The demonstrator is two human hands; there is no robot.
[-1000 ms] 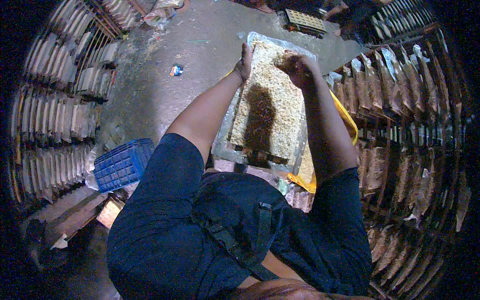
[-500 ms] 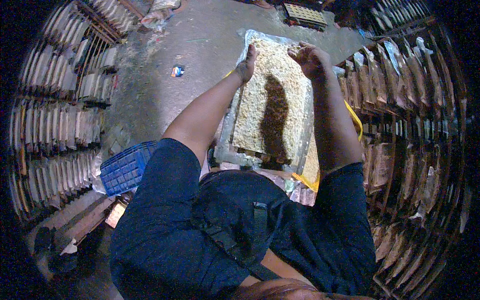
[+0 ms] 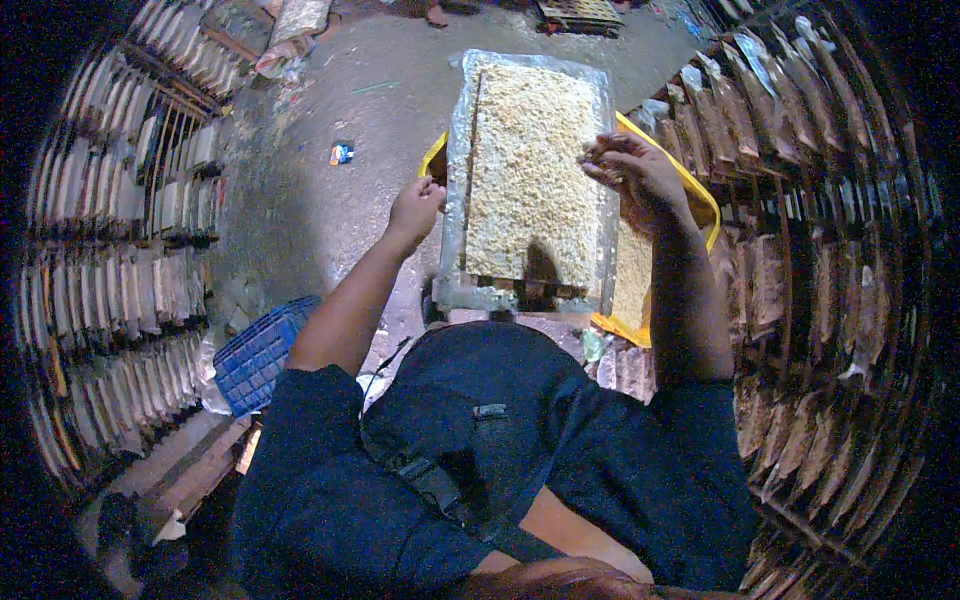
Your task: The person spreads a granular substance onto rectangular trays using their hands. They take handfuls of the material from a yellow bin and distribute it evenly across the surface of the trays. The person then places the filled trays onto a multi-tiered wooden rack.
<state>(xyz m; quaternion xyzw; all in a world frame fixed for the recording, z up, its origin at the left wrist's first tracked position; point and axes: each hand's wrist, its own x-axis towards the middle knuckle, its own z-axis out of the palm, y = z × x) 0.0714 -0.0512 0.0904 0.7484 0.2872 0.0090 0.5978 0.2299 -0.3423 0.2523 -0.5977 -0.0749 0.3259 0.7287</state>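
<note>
A flat bed of pale grainy material (image 3: 530, 160) fills a rectangular tray (image 3: 460, 295) lined with clear plastic, over a yellow tub (image 3: 708, 215) that holds more loose grain (image 3: 632, 275). My left hand (image 3: 420, 210) is at the tray's left edge with curled fingers; whether they grip anything is hidden. My right hand (image 3: 635, 175) hovers at the bed's right edge, fingertips drawn together on something too small to make out.
Racks of upright slabs line both sides (image 3: 140, 275) (image 3: 760, 110). A blue crate (image 3: 260, 360) lies low left. A small litter scrap (image 3: 342, 154) is on the floor (image 3: 340, 220). A perforated crate (image 3: 580, 15) and a person's foot (image 3: 437, 18) are at the far end.
Both hands have moved down toward me, the left one off the top of the bed to lower on the tray's left edge. The right fingers have drawn closer together.
</note>
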